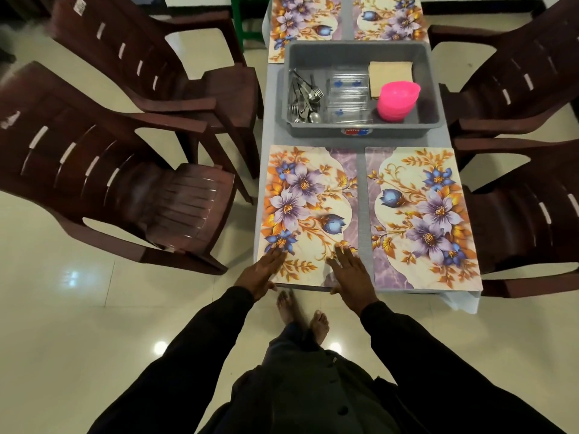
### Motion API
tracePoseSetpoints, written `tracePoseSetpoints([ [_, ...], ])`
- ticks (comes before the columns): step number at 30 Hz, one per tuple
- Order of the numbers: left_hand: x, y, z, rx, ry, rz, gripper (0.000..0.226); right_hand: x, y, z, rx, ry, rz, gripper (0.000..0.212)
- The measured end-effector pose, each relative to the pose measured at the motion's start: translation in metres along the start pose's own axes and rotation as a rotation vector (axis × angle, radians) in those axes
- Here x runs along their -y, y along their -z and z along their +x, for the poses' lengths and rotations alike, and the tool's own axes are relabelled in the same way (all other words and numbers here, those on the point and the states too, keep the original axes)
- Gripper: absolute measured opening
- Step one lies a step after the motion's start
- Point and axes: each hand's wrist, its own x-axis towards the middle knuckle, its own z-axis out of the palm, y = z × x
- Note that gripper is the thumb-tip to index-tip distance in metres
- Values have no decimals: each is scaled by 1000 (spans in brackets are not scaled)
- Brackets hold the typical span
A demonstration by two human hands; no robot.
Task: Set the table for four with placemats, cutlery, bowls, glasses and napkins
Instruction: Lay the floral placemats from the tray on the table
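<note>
Several floral placemats lie on the narrow grey table (362, 214). The near left placemat (308, 211) has my left hand (261, 272) and my right hand (351, 272) flat on its near edge, fingers spread. The near right placemat (423, 217) lies beside it. Two far placemats (302, 23) (390, 18) lie beyond a grey tub (360, 131). The tub holds cutlery (304, 98), clear glasses (347, 98), stacked pink bowls (396, 100) and brown napkins (390, 76).
Two dark brown plastic chairs (103, 170) (163, 57) stand on the left of the table, and two more (526, 208) (513, 79) on the right. The floor is glossy cream tile. My bare feet (302, 314) are at the table's near end.
</note>
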Motion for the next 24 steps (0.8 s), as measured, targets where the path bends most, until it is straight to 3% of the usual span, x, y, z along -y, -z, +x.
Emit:
tracePoseSetpoints([
  [24, 10, -10, -3, -30, -4, -18, 95, 7, 6, 13, 38, 16, -10, 87],
])
